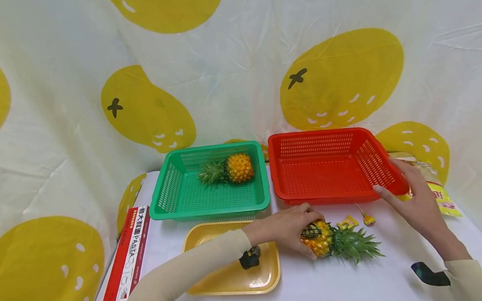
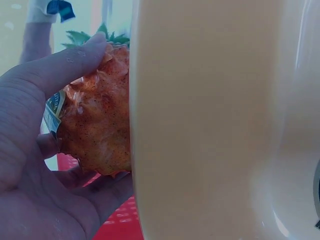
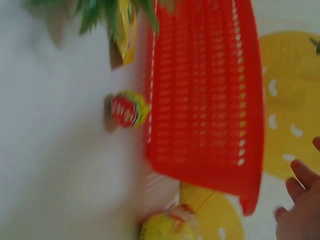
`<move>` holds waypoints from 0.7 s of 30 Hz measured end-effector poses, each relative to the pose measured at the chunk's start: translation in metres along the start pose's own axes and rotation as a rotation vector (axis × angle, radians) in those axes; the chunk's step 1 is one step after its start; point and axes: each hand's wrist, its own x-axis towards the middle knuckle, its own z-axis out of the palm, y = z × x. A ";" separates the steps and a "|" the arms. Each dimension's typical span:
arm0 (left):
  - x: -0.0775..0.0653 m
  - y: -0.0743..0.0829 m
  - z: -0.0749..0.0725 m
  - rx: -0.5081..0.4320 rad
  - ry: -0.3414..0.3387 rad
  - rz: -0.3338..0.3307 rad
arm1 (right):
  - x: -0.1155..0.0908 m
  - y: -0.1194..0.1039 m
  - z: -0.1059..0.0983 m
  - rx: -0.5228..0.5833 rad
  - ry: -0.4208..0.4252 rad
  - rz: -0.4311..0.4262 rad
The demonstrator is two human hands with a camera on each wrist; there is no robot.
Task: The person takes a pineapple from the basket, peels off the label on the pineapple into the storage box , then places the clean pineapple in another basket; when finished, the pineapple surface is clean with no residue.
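Note:
My left hand (image 1: 293, 230) grips a small pineapple (image 1: 321, 240) round its base, just above the white table. Its leafy crown points right, and a dark label shows on its skin. In the left wrist view, thumb and fingers curl round the pineapple (image 2: 97, 115), whose one side is hidden behind the yellow tray. My right hand (image 1: 416, 202) is spread at the right end of the red basket (image 1: 318, 196), holding nothing. The right wrist view shows its fingertips (image 3: 302, 175) apart from the basket rim. A second pineapple (image 1: 239, 168) lies inside the green basket (image 1: 209, 212).
A yellow tray (image 1: 265, 287) lies partly under my left forearm. A lollipop (image 1: 368, 219) and a small yellow packet (image 1: 348, 222) lie before the red basket. Yellow-printed bags (image 1: 442, 196) are at the right, a red-and-white pasta box (image 1: 127, 256) at the left.

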 end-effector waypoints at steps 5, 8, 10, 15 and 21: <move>-0.002 -0.001 0.002 -0.021 0.003 -0.002 | -0.011 -0.026 0.003 -0.013 0.026 -0.063; -0.003 0.000 0.003 -0.032 0.005 -0.006 | -0.016 -0.036 0.006 -0.029 0.000 -0.081; -0.004 0.000 0.003 -0.038 0.006 -0.008 | -0.019 -0.042 0.010 -0.025 -0.019 -0.093; -0.004 0.000 0.002 -0.046 0.009 -0.007 | -0.031 -0.056 0.020 0.051 -0.068 -0.138; -0.004 -0.001 0.003 -0.068 0.012 -0.013 | -0.045 -0.064 0.032 0.102 -0.131 -0.236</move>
